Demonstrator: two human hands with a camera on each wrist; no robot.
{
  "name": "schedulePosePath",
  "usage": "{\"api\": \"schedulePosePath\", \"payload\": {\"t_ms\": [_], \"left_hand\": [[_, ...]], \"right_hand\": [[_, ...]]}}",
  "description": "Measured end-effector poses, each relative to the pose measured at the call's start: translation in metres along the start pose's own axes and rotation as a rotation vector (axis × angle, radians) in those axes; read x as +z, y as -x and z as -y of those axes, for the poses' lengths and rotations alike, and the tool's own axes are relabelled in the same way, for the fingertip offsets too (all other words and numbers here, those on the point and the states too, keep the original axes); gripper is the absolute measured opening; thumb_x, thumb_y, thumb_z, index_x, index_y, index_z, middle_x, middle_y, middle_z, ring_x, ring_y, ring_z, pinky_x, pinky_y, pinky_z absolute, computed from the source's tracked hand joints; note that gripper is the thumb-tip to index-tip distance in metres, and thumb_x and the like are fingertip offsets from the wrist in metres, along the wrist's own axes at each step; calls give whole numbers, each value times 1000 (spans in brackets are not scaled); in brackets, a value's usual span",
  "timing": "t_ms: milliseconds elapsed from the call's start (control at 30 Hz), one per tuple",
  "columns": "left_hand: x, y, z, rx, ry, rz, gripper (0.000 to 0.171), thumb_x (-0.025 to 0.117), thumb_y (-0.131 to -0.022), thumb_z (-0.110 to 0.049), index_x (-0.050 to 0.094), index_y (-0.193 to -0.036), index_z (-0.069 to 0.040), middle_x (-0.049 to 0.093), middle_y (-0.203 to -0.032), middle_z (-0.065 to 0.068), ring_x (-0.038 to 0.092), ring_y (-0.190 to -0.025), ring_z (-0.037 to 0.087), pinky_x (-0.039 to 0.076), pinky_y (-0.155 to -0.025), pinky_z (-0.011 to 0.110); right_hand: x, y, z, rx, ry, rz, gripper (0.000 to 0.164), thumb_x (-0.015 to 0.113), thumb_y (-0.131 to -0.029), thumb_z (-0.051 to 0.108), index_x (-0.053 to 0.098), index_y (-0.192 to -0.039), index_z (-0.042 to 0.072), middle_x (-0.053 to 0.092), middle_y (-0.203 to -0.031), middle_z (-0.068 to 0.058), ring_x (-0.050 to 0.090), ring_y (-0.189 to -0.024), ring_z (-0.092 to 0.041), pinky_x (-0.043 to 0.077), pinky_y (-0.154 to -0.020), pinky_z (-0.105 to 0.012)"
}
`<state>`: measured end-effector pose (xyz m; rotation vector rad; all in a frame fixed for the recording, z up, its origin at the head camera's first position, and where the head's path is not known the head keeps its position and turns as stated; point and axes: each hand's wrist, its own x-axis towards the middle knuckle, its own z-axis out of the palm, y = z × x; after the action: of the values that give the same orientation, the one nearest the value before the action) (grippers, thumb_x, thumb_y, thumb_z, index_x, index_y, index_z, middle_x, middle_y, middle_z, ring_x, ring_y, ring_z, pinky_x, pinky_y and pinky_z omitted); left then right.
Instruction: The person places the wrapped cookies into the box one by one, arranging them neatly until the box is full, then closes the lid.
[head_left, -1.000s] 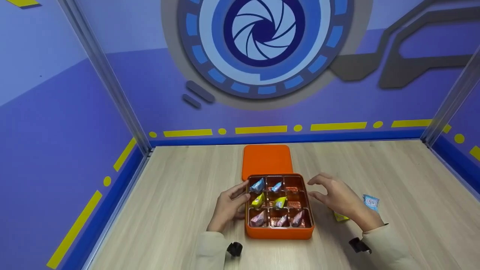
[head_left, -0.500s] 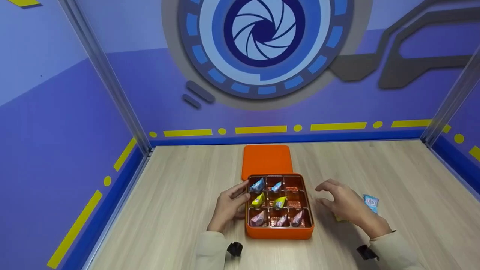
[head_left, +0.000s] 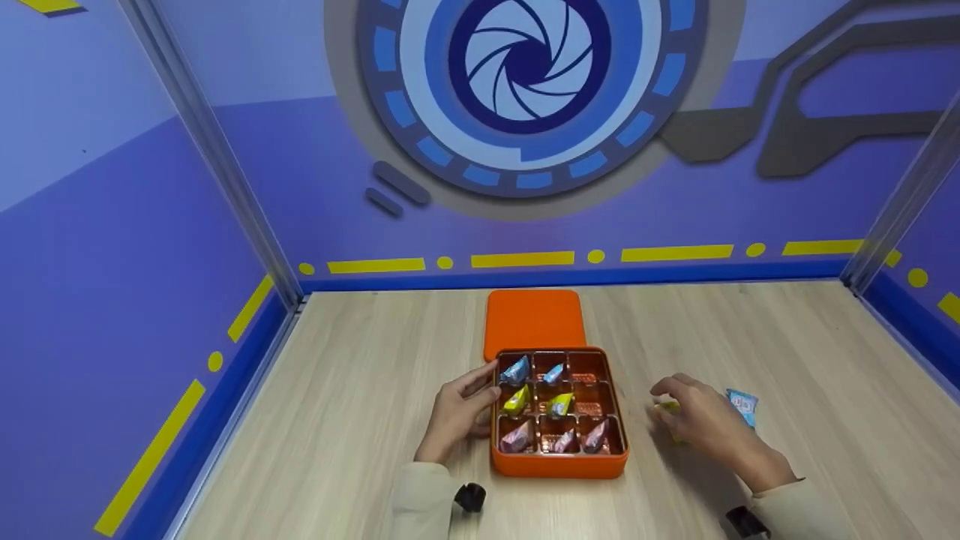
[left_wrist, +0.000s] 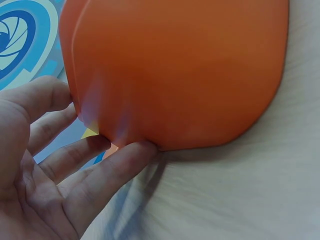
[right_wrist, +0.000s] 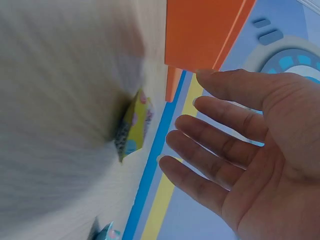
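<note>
My left hand (head_left: 454, 416) rests against the left side of an orange box (head_left: 559, 466), its fingertips touching the box wall (left_wrist: 190, 75). The box has a divided insert: blue wrapped candies (head_left: 515, 370) at the back left and back middle, yellow ones (head_left: 559, 405) at the middle left and centre, pink ones (head_left: 596, 437) along the front row. To the right, my right hand (head_left: 709, 424) hovers with its fingers spread over a yellow wrapped candy (right_wrist: 134, 125) on the table, apart from it. In the head view that hand partly hides the candy.
Behind the box lies a flat orange lid (head_left: 534, 322). A blue wrapped candy (head_left: 742, 405) is on the table beyond the right hand. Blue and purple printed panels (head_left: 412, 225) close off the table's back and sides.
My right hand has moved away from the box, rightward and nearer to me, to over the yellow candy. The left hand and the box have stayed in place.
</note>
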<state>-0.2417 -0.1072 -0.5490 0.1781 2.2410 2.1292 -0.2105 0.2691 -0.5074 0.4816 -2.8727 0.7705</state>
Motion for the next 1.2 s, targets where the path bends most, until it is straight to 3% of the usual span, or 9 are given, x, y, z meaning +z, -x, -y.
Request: {"api": "schedulePosePath", "payload": {"t_ms": [300, 600, 833, 967, 1200], "left_hand": [[-1, -1, -1, 27, -24, 2, 48, 75, -99, -15, 67, -146, -10, 57, -152, 20, 54, -140, 39, 55, -104, 42], [0, -1, -1, 9, -19, -1, 47, 75, -100, -14, 67, -146, -10, 57, -151, 22, 56, -138, 39, 57, -99, 44], [0, -1, 0, 5, -26, -6, 47, 75, -100, -14, 67, -146, -11, 58, -150, 22, 56, -138, 39, 55, -102, 44], [0, -2, 0, 11, -25, -3, 47, 75, -100, -14, 67, -146, -10, 57, -151, 21, 56, -138, 38, 54, -104, 44], [0, -1, 1, 24, -16, 7, 48, 74, -101, -14, 65, -147, -9, 57, -152, 20, 57, -137, 36, 54, -104, 42]], "right_hand": [[4, 7, -7, 37, 36, 17, 24, 83, -88, 5, 74, -110, 0, 71, -106, -10, 70, -94, -29, 60, -82, -54], [5, 13, -10, 51, 51, 15, 23, 86, -86, 8, 75, -105, 2, 70, -102, -6, 69, -90, -26, 59, -77, -51], [8, 15, -11, 56, 54, 59, 24, 88, -84, 8, 74, -104, 5, 68, -98, -2, 66, -86, -20, 59, -75, -48], [9, 15, -12, 33, 52, 56, 22, 86, -84, 2, 74, -102, 6, 68, -98, -1, 68, -88, -21, 60, -78, -48], [10, 18, -15, -64, 66, -26, 23, 80, -82, -11, 74, -98, 5, 68, -93, -2, 69, -89, -23, 61, -77, -44]]}}
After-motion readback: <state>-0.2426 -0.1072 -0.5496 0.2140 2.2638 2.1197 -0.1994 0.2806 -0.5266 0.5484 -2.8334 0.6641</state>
